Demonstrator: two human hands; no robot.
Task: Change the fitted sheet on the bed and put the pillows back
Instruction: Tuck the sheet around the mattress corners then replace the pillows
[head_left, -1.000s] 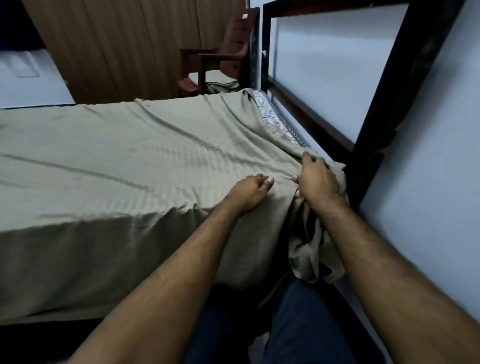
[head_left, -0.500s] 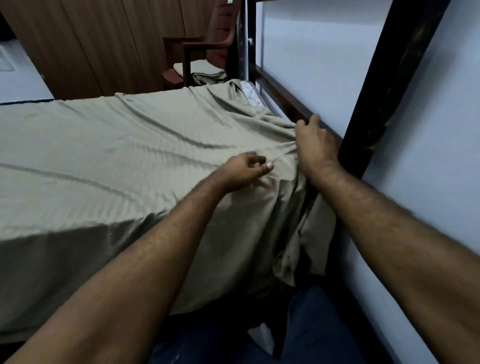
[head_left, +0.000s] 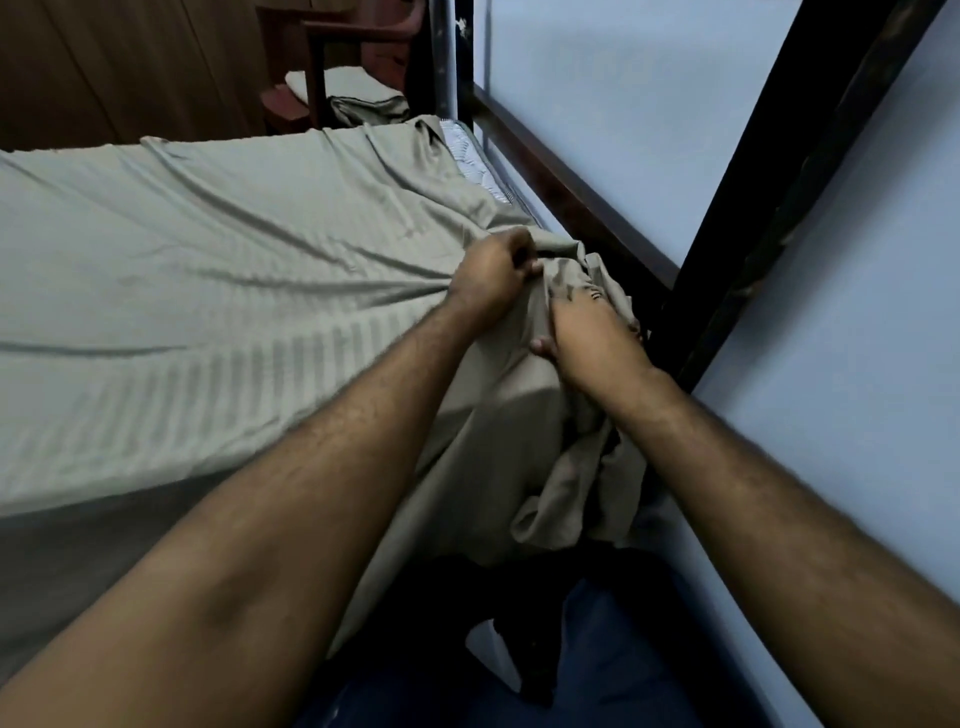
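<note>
The olive fitted sheet (head_left: 218, 291) lay spread across the bed, bunched at the near corner beside the dark frame post (head_left: 789, 197). The left hand (head_left: 491, 278) clenched a fold of it on top. The right hand (head_left: 589, 332), fingers apparently buried in cloth, gripped the hanging corner.

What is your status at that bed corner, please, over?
Left hand grips the sheet atop the near corner. Right hand holds the bunched edge beside it. Corner not yet tucked. Dark bed frame close alongside.
</note>
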